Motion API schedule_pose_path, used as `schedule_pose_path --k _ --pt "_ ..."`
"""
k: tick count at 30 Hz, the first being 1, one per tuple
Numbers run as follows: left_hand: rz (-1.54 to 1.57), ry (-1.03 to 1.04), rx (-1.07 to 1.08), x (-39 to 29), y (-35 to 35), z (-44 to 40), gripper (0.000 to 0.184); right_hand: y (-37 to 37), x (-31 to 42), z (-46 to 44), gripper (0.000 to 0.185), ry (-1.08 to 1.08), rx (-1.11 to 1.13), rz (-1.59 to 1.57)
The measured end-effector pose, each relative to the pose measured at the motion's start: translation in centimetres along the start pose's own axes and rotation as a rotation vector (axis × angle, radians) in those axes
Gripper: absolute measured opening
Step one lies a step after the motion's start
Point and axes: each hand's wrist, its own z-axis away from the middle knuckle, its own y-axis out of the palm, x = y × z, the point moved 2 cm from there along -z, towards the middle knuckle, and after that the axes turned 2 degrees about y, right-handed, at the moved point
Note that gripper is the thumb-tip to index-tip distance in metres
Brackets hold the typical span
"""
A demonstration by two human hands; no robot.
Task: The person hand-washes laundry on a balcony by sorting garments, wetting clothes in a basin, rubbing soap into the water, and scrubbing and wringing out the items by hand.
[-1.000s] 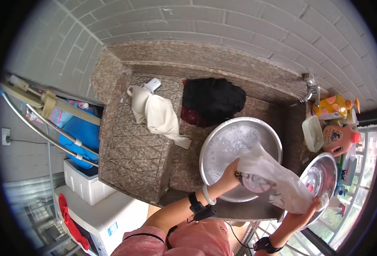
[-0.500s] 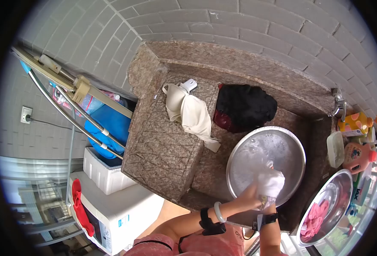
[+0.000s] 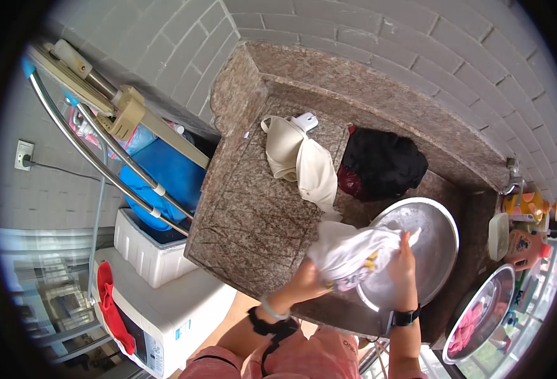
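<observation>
White cloth (image 3: 348,249) is hanging bunched between the two hands, over the left rim of the metal basin (image 3: 439,237). A yellow-marked print is showing on its lower side, near the right hand.

Left hand (image 3: 308,281) is gripping the cloth's lower left end; fingers are blurring, so exact finger placement can't be told. Right hand (image 3: 403,268) is grasping the right end, thumb pointing up, above the basin's inside. Cloth is spanning the whole gap between them.

Upper left end of the cloth is sitting close to the tail of a cream garment (image 3: 316,170); touching or apart, can't tell. Cream garment is lying on the stone slab (image 3: 240,221), beside a small white object (image 3: 307,121). Black cloth (image 3: 385,164) is lying right of it, behind the basin, dark red fabric (image 3: 350,183) peeking out at its left.

Further right, a second basin (image 3: 504,278) is holding pink cloth (image 3: 466,331). A pink bottle (image 3: 523,247) and a translucent container (image 3: 498,237) are standing near it.
</observation>
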Motion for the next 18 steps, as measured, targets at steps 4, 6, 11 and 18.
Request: schedule_pose_path --k 4,6,11,18 --pt "-0.398 0.045 -0.112 -8.2 -7.4 4.8 0.08 12.3 -1.8 2.4 0.048 0.155 0.221 0.418" --pt "-0.537 0.027 -0.194 -12.3 -10.1 6.2 0.081 15.6 -4.8 1.2 0.048 0.202 0.369 0.529" --pt "-1.498 -0.241 0.018 -12.2 -19.1 8.8 0.091 21.5 -7.3 -4.8 0.046 -0.359 0.286 1.198" --pt "-1.261 0.09 -0.441 -15.0 -18.3 7.7 0.103 25.9 -5.7 -11.4 0.085 -0.837 -0.049 1.642"
